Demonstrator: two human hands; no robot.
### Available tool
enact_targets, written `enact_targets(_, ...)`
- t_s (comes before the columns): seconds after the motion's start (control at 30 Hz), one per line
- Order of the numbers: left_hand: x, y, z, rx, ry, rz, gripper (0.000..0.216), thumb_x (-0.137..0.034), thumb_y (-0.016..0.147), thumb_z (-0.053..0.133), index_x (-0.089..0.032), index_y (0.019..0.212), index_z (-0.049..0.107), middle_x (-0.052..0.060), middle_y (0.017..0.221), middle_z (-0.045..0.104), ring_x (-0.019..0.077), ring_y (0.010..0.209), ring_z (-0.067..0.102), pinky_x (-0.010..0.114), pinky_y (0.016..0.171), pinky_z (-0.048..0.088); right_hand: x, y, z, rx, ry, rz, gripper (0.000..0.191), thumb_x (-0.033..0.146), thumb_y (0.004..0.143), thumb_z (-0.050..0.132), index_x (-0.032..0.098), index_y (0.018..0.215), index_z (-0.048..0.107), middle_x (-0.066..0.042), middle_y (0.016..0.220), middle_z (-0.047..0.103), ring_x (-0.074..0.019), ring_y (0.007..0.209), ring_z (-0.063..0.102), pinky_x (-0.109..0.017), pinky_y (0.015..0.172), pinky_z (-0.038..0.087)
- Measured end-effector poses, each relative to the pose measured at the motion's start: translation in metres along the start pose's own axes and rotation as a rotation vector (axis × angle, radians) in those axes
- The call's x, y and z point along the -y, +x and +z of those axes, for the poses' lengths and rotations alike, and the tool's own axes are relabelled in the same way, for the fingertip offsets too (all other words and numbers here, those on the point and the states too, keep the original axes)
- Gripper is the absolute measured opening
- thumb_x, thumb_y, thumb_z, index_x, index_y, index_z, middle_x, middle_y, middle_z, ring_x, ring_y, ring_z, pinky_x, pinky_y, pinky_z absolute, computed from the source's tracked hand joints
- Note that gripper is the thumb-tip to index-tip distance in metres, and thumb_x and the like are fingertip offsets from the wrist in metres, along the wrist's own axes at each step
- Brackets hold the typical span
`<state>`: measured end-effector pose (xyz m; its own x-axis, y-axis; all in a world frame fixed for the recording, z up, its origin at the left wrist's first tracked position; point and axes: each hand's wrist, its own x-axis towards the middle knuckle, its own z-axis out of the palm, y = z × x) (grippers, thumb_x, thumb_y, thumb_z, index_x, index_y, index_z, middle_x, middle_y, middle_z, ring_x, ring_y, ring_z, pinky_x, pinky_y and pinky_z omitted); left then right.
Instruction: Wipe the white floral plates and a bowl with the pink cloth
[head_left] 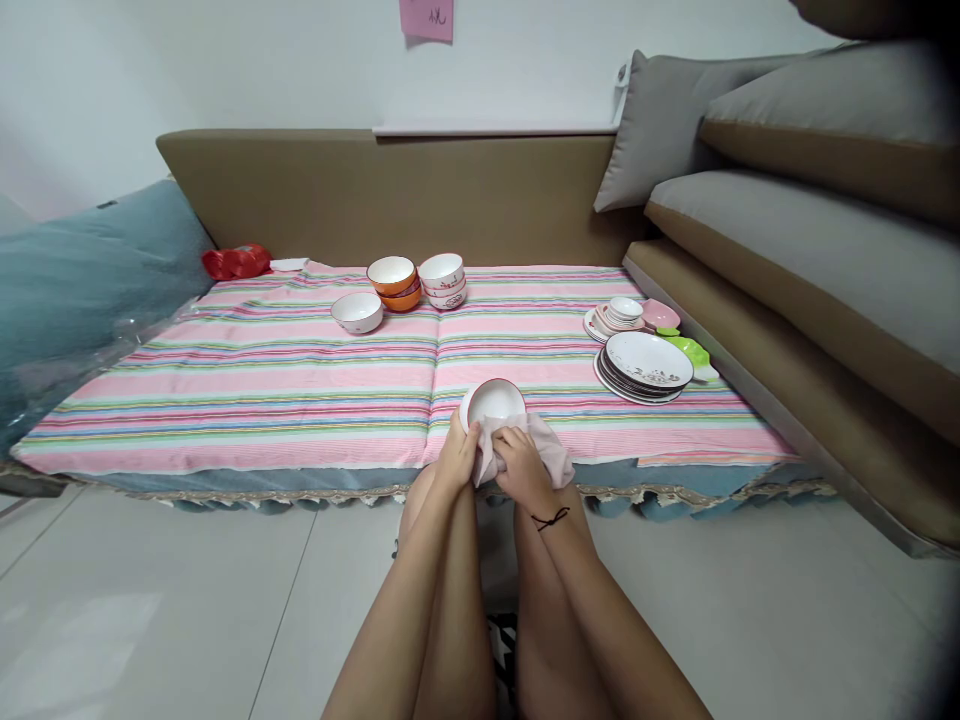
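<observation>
A white bowl with a thin reddish rim is tilted toward me above my knees. My left hand grips its left side, thumb near the rim. A pale pinkish cloth lies over the bowl's near edge and hangs down on the right. My right hand has its fingers curled on this cloth, pressing it at the near rim. The cloth and fingers hide the lower part of the bowl.
On the striped cover stand a single white bowl, stacked orange bowls and stacked white bowls. At right are stacked plates, small dishes and a green dish. Cushions rise at the right; a red bag lies far left.
</observation>
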<state>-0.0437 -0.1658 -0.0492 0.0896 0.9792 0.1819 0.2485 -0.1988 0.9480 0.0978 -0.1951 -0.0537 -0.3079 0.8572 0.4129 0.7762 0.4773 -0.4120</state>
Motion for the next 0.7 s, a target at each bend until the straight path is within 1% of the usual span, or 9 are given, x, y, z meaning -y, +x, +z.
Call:
enact_targets(0.07,0.0,0.0,0.0,0.004,-0.007,0.023,0.056,-0.05,0.093,0.034,-0.016,0.138,0.031,0.016,0.139,0.042,0.0233,0.13,0.038,0.039,0.109,0.025,0.0,0.001,0.003,0.031,-0.052,0.008,0.031,0.006,0.071,0.046,0.016,0.094,0.064,-0.01,0.097,0.063,-0.0238,0.093,0.053,-0.037,0.086,0.042)
enact_targets(0.13,0.002,0.0,0.0,-0.002,-0.015,0.051,0.056,-0.05,0.093,0.035,-0.016,0.137,0.033,0.015,0.14,0.041,0.0224,0.131,0.037,0.038,0.11,0.024,0.0,0.001,0.007,0.008,-0.082,0.033,0.036,0.009,0.071,0.048,0.011,0.104,0.062,-0.015,0.111,0.06,-0.0276,0.108,0.049,-0.042,0.096,0.038)
enact_targets(0.2,0.003,0.0,0.001,-0.005,-0.016,0.078,0.055,-0.049,0.093,0.035,-0.016,0.137,0.033,0.015,0.143,0.038,0.0215,0.134,0.033,0.038,0.112,0.022,0.0,0.002,0.01,-0.031,-0.136,0.059,0.047,0.011,0.071,0.051,0.004,0.118,0.055,-0.021,0.129,0.051,-0.0312,0.126,0.037,-0.045,0.106,0.03)
enact_targets(0.27,0.004,0.001,0.001,-0.001,-0.012,0.089,0.054,-0.048,0.093,0.034,-0.016,0.138,0.033,0.014,0.145,0.036,0.0215,0.135,0.031,0.039,0.112,0.021,0.0,0.002,0.011,-0.061,-0.16,0.07,0.054,0.012,0.07,0.052,0.001,0.123,0.051,-0.023,0.136,0.044,-0.0321,0.133,0.028,-0.047,0.11,0.024)
enact_targets(0.37,0.003,0.001,0.001,0.001,-0.014,0.078,0.054,-0.049,0.093,0.035,-0.017,0.137,0.034,0.014,0.143,0.038,0.0224,0.133,0.034,0.039,0.112,0.022,-0.002,0.002,0.009,-0.049,-0.068,0.037,0.039,0.006,0.07,0.047,0.009,0.106,0.061,-0.017,0.112,0.062,-0.0294,0.115,0.049,-0.048,0.108,0.027)
enact_targets(0.43,0.002,0.0,0.001,0.001,-0.026,0.048,0.055,-0.05,0.093,0.035,-0.017,0.137,0.034,0.014,0.139,0.042,0.0226,0.13,0.038,0.038,0.11,0.025,-0.003,0.0,0.006,-0.02,0.002,-0.011,0.033,0.002,0.069,0.042,0.015,0.091,0.063,-0.01,0.091,0.067,-0.0239,0.094,0.057,-0.043,0.1,0.036)
enact_targets(0.47,0.001,0.0,0.0,-0.001,-0.032,0.031,0.056,-0.051,0.092,0.035,-0.017,0.137,0.033,0.014,0.138,0.043,0.0228,0.128,0.04,0.037,0.109,0.026,-0.004,-0.001,0.005,-0.008,0.026,-0.034,0.033,0.001,0.069,0.041,0.017,0.089,0.063,-0.008,0.088,0.067,-0.0216,0.089,0.058,-0.039,0.094,0.041)
enact_targets(0.57,0.001,0.001,0.001,-0.011,-0.032,0.008,0.057,-0.052,0.092,0.035,-0.017,0.137,0.033,0.015,0.136,0.045,0.0231,0.127,0.041,0.037,0.108,0.027,-0.005,-0.004,0.001,0.01,0.072,-0.081,0.038,0.001,0.069,0.039,0.018,0.094,0.061,-0.006,0.091,0.066,-0.0188,0.087,0.059,-0.031,0.082,0.046)
enact_targets(0.7,0.003,0.001,0.001,-0.011,-0.008,0.029,0.056,-0.051,0.093,0.033,-0.017,0.137,0.032,0.015,0.139,0.042,0.0226,0.13,0.038,0.036,0.109,0.025,-0.003,-0.003,0.002,-0.005,0.059,-0.075,0.039,0.002,0.067,0.04,0.016,0.098,0.06,-0.009,0.1,0.065,-0.022,0.097,0.057,-0.039,0.097,0.039)
